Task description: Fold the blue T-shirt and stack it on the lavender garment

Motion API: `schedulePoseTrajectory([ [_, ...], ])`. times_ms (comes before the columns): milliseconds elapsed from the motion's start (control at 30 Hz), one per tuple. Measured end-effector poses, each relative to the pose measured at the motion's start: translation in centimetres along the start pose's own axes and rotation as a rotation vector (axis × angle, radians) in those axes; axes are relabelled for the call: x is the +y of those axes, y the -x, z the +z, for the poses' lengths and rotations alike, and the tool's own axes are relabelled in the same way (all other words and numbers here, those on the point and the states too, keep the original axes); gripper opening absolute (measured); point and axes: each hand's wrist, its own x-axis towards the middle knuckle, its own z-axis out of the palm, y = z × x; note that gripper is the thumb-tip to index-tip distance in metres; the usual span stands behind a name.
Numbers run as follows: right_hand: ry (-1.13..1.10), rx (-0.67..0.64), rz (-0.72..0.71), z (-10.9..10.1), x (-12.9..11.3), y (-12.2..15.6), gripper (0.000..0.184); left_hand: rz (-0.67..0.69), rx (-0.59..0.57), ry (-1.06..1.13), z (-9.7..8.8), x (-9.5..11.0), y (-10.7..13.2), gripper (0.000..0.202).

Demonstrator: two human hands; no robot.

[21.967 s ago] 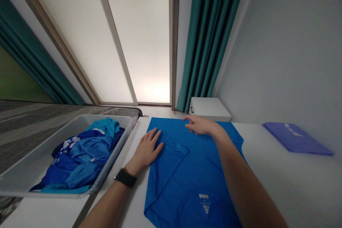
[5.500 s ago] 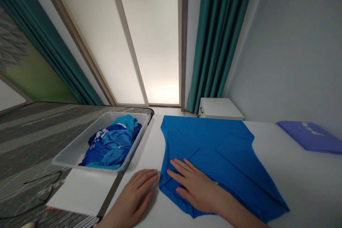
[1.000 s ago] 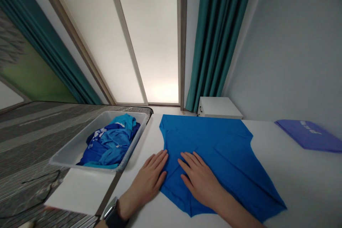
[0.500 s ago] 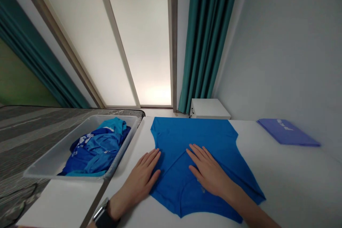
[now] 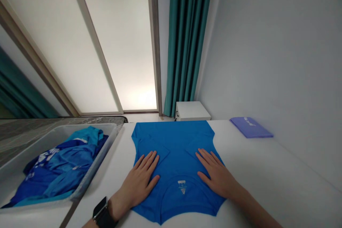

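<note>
The right hand (image 5: 217, 175) has shifted outward, the blue shirt (image 5: 176, 162) narrowed at right (neck label (image 5: 182, 186) now uncovered).

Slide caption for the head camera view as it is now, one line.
Left hand and right hand rest palm-down on a blue shirt, with a bin of clothes to the left.

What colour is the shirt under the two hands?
The shirt is bright blue, clearest in the head view.

On the table (image 5: 240, 156), a T-shirt (image 5: 176, 165) lies under the left hand (image 5: 140, 182) and right hand (image 5: 217, 176), between a bin (image 5: 94, 172) of clothes (image 5: 66, 164), left, and a folded garment (image 5: 250, 128), right; a cabinet (image 5: 192, 110) stands behind.
</note>
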Motion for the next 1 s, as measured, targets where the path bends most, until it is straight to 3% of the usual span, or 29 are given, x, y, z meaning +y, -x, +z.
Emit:
schedulePoseTrajectory([
  [533, 0.03, 0.034, -0.022, 0.6, -0.4, 0.8, 0.062, 0.007, -0.035, -0.012, -0.9, 0.6, 0.7, 0.068],
  [1000, 0.007, 0.013, -0.01, 0.3, -2.3, 4.0, 0.062, 0.042, -0.021, -0.068, -2.1, 2.4, 3.2, 0.07],
])
